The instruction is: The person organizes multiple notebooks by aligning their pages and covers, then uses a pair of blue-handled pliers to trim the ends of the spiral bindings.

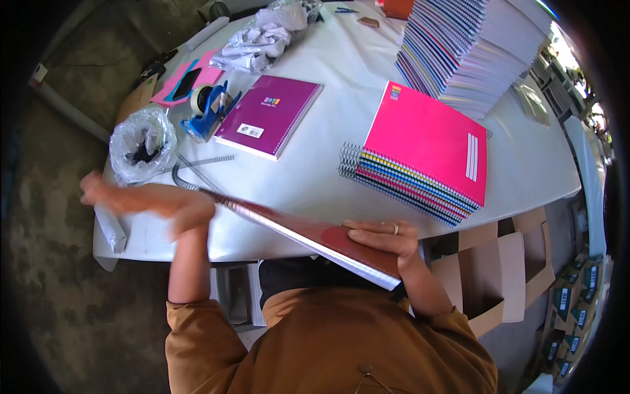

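Observation:
A thick notebook with a dark red cover point(308, 231) slants over the table's near edge, its white page edges facing me. My right hand point(387, 240) grips it near its lower right end, with fingers on the cover and a ring on one finger. A dark spiral coil point(186, 181) sticks out from the notebook's left end. Beside that end my left hand point(154, 202) is smeared by motion, so its fingers cannot be made out. Loose wire coils point(209, 161) lie just beyond, next to a clear plastic bag point(118, 148) with dark things inside.
On the white table point(282, 184) are a purple notebook point(266, 111), a blue tape dispenser point(205, 118), a phone point(187, 84) and crumpled plastic point(252, 46). A pink-topped notebook stack point(426, 141) stands right, before a taller stack point(440, 46). Cardboard boxes point(482, 269) sit below right.

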